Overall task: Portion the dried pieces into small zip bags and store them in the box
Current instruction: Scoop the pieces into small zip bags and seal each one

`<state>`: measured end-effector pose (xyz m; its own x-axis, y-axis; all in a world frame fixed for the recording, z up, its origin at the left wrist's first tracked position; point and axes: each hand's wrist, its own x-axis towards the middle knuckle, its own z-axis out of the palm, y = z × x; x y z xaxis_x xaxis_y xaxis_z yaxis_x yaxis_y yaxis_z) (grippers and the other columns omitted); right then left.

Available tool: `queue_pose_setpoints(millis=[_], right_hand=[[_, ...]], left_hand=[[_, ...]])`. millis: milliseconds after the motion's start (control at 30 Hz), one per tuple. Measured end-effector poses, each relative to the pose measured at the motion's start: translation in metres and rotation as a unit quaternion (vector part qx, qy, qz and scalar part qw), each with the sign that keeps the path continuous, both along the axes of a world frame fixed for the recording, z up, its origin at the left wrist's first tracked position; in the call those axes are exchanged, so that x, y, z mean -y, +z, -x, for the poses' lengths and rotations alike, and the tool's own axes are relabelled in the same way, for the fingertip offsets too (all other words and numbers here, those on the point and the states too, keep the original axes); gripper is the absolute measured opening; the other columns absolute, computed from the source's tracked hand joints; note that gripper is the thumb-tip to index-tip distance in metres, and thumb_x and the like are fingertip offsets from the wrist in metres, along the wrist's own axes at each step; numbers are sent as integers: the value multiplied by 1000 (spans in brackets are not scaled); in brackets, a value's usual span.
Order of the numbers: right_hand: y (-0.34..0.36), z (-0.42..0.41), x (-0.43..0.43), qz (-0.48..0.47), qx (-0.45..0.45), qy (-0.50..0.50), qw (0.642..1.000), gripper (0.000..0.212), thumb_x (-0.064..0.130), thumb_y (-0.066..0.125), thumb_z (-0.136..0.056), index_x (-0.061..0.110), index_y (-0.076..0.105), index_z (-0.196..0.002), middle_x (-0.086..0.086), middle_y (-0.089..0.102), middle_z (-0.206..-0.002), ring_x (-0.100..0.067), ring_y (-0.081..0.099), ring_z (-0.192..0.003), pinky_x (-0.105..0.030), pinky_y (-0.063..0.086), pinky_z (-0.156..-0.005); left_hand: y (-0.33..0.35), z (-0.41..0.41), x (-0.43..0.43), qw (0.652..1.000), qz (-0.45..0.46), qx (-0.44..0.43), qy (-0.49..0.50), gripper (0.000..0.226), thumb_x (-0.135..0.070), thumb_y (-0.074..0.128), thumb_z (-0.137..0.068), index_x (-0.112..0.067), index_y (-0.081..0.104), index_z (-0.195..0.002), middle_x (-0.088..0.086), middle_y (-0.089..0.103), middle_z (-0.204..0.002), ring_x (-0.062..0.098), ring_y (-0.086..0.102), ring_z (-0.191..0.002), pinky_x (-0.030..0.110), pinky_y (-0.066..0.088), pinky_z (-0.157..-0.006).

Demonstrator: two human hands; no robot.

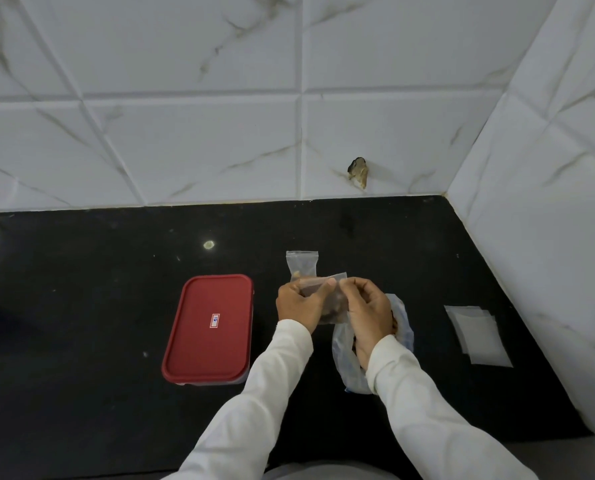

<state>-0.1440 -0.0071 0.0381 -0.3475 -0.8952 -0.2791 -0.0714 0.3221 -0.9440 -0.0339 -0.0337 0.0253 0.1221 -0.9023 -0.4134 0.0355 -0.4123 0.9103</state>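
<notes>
A small clear zip bag (336,299) with brown dried pieces in it is held above the black counter (81,271). My left hand (299,301) grips its left side, and my right hand (367,311) pinches its top edge. Behind my hands a second small zip bag (302,263) lies on the counter with a few pieces inside. Under my right wrist sits a larger crumpled plastic bag (346,362), partly hidden. To the left stands the box (207,329), its red lid closed.
A stack of empty small zip bags (478,336) lies at the right, near the side wall. White marble-pattern tiles (185,133) rise behind the counter and along the right, with a chipped hole (358,172) in the back wall.
</notes>
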Motion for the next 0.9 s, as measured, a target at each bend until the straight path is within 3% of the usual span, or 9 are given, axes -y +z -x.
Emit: queue_pose_setpoints(millis=[67, 167, 300, 433, 533, 667, 700, 800, 900], right_hand=[[2, 1, 0, 2, 19, -17, 1000, 8, 28, 59, -94, 31, 59, -87, 10, 61, -89, -5, 56, -85, -18, 41, -64], [3, 1, 0, -16, 9, -10, 1000, 14, 27, 58, -95, 32, 53, -83, 12, 55, -84, -2, 52, -79, -14, 36, -61], [0, 0, -3, -15, 2, 1, 1000, 12, 29, 58, -95, 32, 54, -84, 12, 56, -86, -1, 52, -81, -14, 35, -61], [4, -4, -3, -2, 40, -28, 999, 1, 29, 61, -93, 28, 62, -92, 10, 61, -91, -6, 57, -87, -20, 44, -66], [5, -1, -2, 2, 46, -36, 998, 2, 29, 60, -93, 27, 62, -93, 11, 60, -90, -6, 57, -84, -22, 46, -68], [-4, 1, -1, -12, 34, -12, 999, 7, 27, 60, -94, 29, 58, -88, 8, 59, -87, -4, 55, -79, -14, 43, -61], [-5, -1, -1, -8, 41, -12, 999, 7, 26, 61, -93, 26, 60, -87, 3, 63, -86, -7, 57, -77, -13, 47, -65], [-5, -7, -1, -3, 65, -29, 997, 11, 26, 62, -89, 17, 66, -92, -2, 67, -89, -19, 62, -82, -31, 52, -72], [-1, -6, 0, -25, 34, -18, 999, 8, 25, 57, -93, 20, 62, -97, 3, 61, -94, -12, 57, -87, -22, 42, -64]], left_hand=[[-2, -1, -3, 1000, -2, -14, 4, 25, -30, 77, -84, -16, 72, -104, -7, 69, -101, 14, 63, -98, 24, 52, -73], [-5, -4, -5, 999, -19, -45, 18, 9, -26, 76, -84, -21, 76, -92, -2, 72, -108, 22, 62, -107, 44, 52, -95], [-2, -5, -3, 998, -13, -44, 37, 5, -18, 76, -84, -22, 76, -82, -11, 69, -106, 21, 61, -106, 39, 52, -88], [-2, -5, -5, 997, -20, -61, 36, 4, -24, 75, -85, -21, 77, -88, 1, 70, -116, 25, 62, -110, 45, 53, -92], [-3, -7, -8, 990, -36, -128, 40, 8, -24, 69, -90, -20, 76, -90, 5, 68, -119, 28, 60, -112, 40, 53, -80], [-3, -11, -7, 989, -42, -131, 56, 6, -14, 69, -89, -16, 74, -88, 8, 70, -115, 32, 60, -115, 53, 45, -102], [-2, -11, -6, 991, -35, -114, 63, 7, -13, 68, -89, -15, 74, -85, 8, 71, -112, 31, 61, -114, 53, 44, -104], [-5, -9, -7, 995, 0, -71, 69, 14, -16, 67, -91, -15, 75, -81, 8, 72, -110, 28, 63, -108, 54, 46, -103], [-11, -9, -11, 995, 5, -81, 66, 21, -20, 65, -93, -18, 75, -75, 6, 73, -109, 26, 64, -107, 53, 47, -103]])
